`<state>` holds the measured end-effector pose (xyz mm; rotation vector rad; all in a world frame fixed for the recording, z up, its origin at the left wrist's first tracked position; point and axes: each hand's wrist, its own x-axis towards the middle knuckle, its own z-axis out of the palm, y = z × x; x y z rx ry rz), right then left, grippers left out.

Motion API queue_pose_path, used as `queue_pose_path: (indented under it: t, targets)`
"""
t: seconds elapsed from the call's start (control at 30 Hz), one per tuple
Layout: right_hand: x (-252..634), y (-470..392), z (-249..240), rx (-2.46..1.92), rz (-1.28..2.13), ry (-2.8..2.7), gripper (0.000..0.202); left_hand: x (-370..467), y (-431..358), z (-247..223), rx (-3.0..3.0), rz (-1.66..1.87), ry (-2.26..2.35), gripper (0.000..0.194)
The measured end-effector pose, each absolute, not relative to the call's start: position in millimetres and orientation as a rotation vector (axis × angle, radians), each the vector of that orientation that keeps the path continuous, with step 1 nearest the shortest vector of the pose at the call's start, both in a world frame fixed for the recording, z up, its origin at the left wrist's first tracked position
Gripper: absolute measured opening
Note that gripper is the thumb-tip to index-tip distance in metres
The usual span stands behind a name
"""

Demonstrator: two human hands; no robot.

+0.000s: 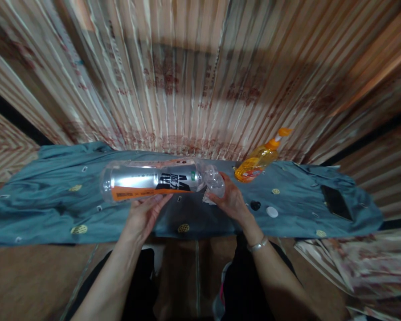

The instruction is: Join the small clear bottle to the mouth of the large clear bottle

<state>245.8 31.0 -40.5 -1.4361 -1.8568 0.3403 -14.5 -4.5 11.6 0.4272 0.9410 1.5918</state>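
Observation:
A large clear plastic bottle (140, 178) with a silver and orange label lies sideways above the cloth, its neck to the right. My left hand (145, 214) is closed around its underside, the fingers partly hidden behind it. At the neck end, my right hand (232, 198) is closed on a small clear plastic piece (216, 182) that meets the bottle's mouth. I cannot make out exactly what this piece is. Just below it shows a small whitish piece with a jagged edge (207, 198), partly covered by my right fingers.
A teal patterned cloth (96, 223) covers the narrow surface. An orange pump bottle (257, 162) stands at the back right. A small black object (255, 205), a white disc (272, 211) and a dark phone-like slab (337, 203) lie to the right. A pleated curtain (187, 89) hangs behind.

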Motion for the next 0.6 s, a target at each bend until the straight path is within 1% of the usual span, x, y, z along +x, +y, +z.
queue_pose_path:
  t: [0.6]
  targets:
    - [244.2, 28.9, -37.6, -1.455, 0.356, -1.881, 0.075, -17.1, -7.8, 13.1, 0.417, 1.603, 0.937, 0.028]
